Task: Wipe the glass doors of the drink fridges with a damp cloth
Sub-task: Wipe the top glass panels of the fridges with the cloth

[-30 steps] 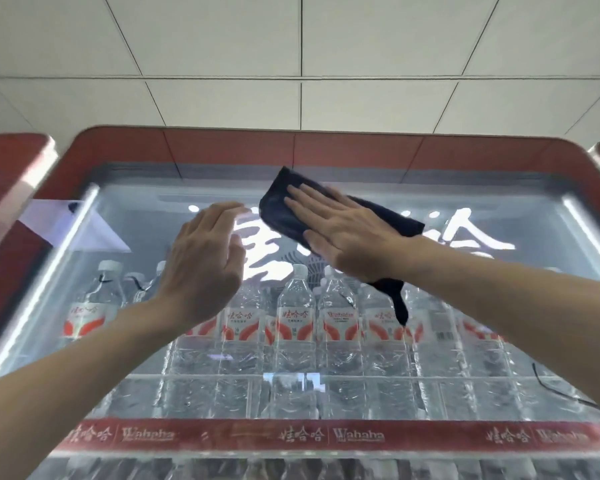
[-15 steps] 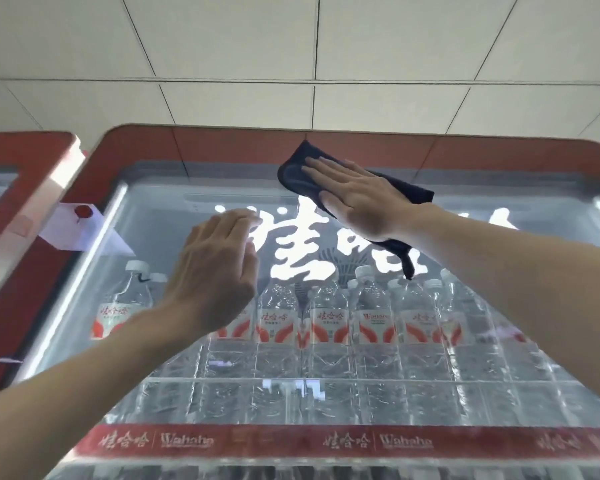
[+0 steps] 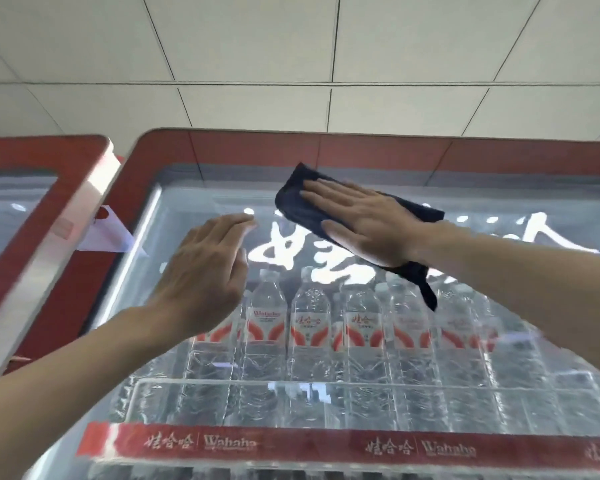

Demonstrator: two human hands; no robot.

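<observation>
Head view: I look up at the fridge door (image 3: 187, 202), its glass set in a red frame (image 3: 326, 147) under a tiled ceiling (image 3: 291, 64). My right hand (image 3: 364, 223) lies flat on the dark cloth (image 3: 302, 206), fingers straight and close together, pointing to 10 o'clock and pressing it on the glass. The cloth sits near the door's top edge, just at 12 o'clock from the middle of the picture. One corner sticks out past my fingertips, and a loose tail hangs off below my wrist at 5 o'clock.

My left hand (image 3: 205, 275) is at 8 o'clock from the cloth, apart from it. It is wide and holds nothing, its fingers together and only slightly bent toward the glass. I cannot tell whether they touch it.

Behind the glass, white lettering (image 3: 291, 251) glows under the cloth. Bottles (image 3: 309, 327) with red-and-white labels stand in a row at 6 o'clock from it. A red strip (image 3: 291, 445) runs along the shelf below them. At 9 o'clock stands a second fridge (image 3: 32, 202), and a white paper (image 3: 108, 233) shows between the two.
</observation>
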